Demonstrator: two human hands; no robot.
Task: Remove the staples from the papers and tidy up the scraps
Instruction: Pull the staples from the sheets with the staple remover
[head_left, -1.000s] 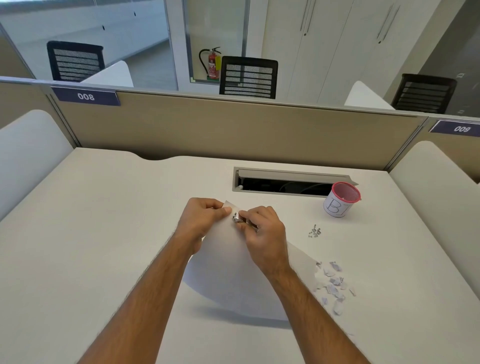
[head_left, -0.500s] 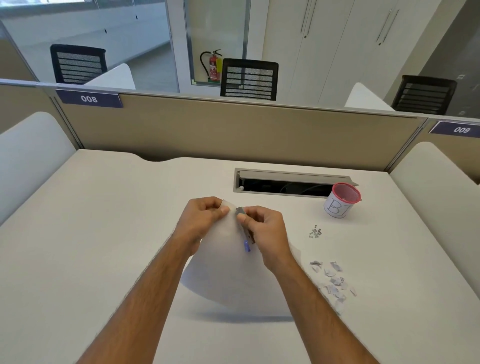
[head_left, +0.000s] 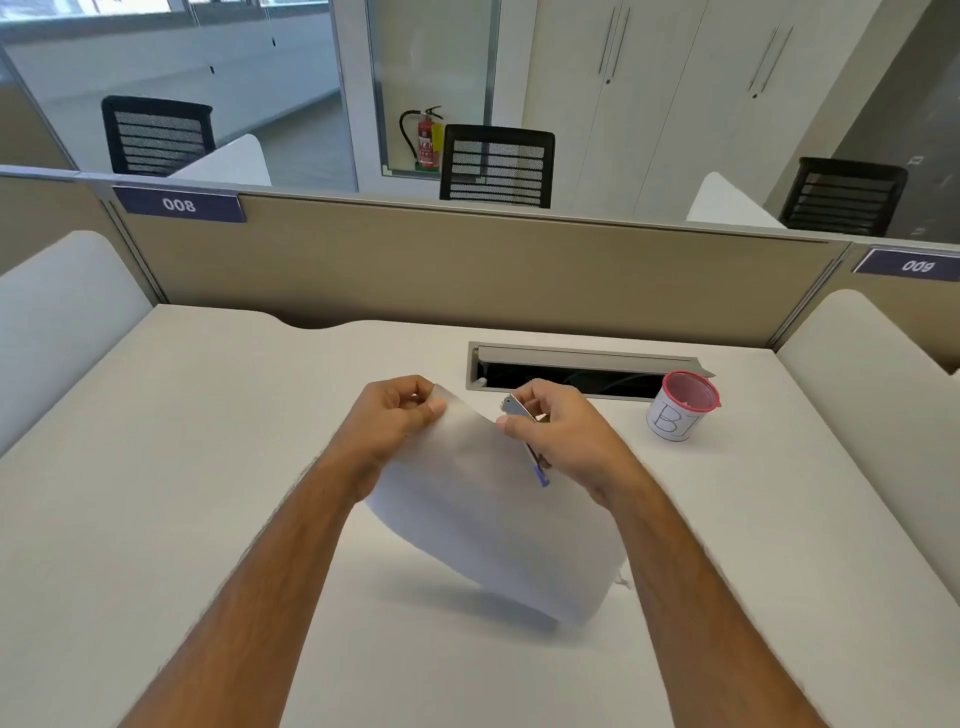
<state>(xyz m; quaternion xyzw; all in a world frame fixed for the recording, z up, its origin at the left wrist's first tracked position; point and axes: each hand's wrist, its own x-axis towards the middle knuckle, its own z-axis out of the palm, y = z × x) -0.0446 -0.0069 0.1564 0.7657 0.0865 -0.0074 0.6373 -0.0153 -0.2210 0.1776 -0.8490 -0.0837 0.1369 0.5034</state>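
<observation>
White papers (head_left: 483, 509) hang curved above the desk, lifted off its surface. My left hand (head_left: 395, 421) pinches their top left corner. My right hand (head_left: 563, 436) grips a small metal staple remover with a blue end (head_left: 522, 415) and also pinches the paper's top edge with thumb and finger. The remover's metal tip points up, just right of the paper's upper edge. My right forearm hides the paper scraps and loose staples on the desk.
A small white cup with a red rim and a drawn letter B (head_left: 680, 408) stands at the right. Behind the hands lies an open cable slot (head_left: 582, 371) in the desk (head_left: 208, 467). A beige partition closes the far edge.
Both hands have lifted the papers higher and a little right. The remover has come away from the corner and its tip now points up. The scraps and staples are now hidden behind my right arm.
</observation>
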